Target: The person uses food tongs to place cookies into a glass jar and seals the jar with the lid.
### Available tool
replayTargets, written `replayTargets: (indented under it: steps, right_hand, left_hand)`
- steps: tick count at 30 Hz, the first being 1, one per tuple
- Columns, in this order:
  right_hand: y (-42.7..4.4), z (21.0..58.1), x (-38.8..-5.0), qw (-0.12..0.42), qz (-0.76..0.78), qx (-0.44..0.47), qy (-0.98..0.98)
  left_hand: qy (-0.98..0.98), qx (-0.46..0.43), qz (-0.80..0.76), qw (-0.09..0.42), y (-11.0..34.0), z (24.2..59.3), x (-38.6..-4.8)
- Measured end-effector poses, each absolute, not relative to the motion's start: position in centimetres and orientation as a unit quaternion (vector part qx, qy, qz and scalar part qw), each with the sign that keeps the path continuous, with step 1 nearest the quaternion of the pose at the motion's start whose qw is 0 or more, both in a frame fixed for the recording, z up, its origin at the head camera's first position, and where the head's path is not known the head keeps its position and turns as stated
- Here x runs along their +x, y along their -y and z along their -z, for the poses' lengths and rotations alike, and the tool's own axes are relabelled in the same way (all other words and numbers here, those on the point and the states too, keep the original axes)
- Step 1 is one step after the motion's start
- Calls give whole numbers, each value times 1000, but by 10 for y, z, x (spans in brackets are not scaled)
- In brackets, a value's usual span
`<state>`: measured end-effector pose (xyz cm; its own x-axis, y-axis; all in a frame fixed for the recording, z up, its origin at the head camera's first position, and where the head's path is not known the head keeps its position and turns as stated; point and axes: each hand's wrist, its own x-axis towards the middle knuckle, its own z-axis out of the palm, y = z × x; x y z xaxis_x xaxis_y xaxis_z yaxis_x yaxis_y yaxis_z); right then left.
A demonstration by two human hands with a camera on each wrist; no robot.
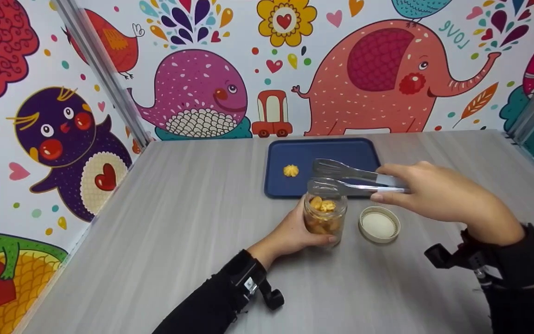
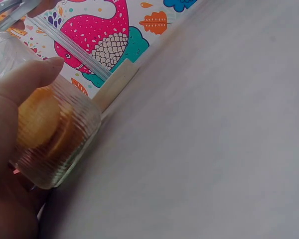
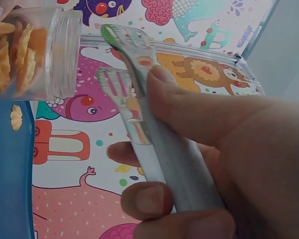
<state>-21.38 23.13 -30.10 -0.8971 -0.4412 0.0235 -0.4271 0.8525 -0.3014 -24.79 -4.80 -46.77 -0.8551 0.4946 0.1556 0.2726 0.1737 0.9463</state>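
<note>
My left hand [image 1: 297,232] grips a clear glass jar [image 1: 335,222] around its side, thumb in front. Several golden cookies [image 1: 321,204] fill the jar, whose mouth is uncovered. In my right hand [image 1: 438,192] are tongs [image 1: 364,182] with clear slotted tips and grey handles. The tips stand apart, just above the jar's mouth, with nothing between them. In the right wrist view the tongs [image 3: 159,144] lie between thumb and fingers, beside the jar [image 3: 37,55]. The left wrist view shows the jar [image 2: 84,114] close up, its base near the table.
A blue tray [image 1: 274,188] lies behind the jar, with one cookie [image 1: 290,170] on its left part. Right of the jar, a round lid [image 1: 379,224] rests on the grey table [image 1: 193,208]. Printed wall panels [image 1: 276,60] stand at the back and left.
</note>
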Motion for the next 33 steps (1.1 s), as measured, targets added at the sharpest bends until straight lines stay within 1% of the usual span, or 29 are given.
replayTargets:
  steps: [5, 11, 15, 22, 25, 33]
  right_hand:
    - [-233, 304, -222, 28, 178, -204, -962]
    - [-235, 311, -236, 10, 200, -183, -963]
    - [-233, 320, -247, 7, 213, -174, -962]
    - [-221, 340, -281, 0, 199, -175, -964]
    - [-212, 349, -299, 9, 189, -175, -966]
    - [-193, 368, -338, 61, 168, -189, -966]
  left_hand:
    - [-759, 250, -595, 91, 47, 467, -249]
    - [-759, 249, -595, 90, 47, 468, -249]
    - [-755, 249, -600, 92, 47, 469, -249]
    - [-760, 250, -593, 94, 48, 467, -249]
    - [-766, 245, -586, 95, 48, 467, -249]
    - [-769, 243, -584, 94, 49, 468, -248]
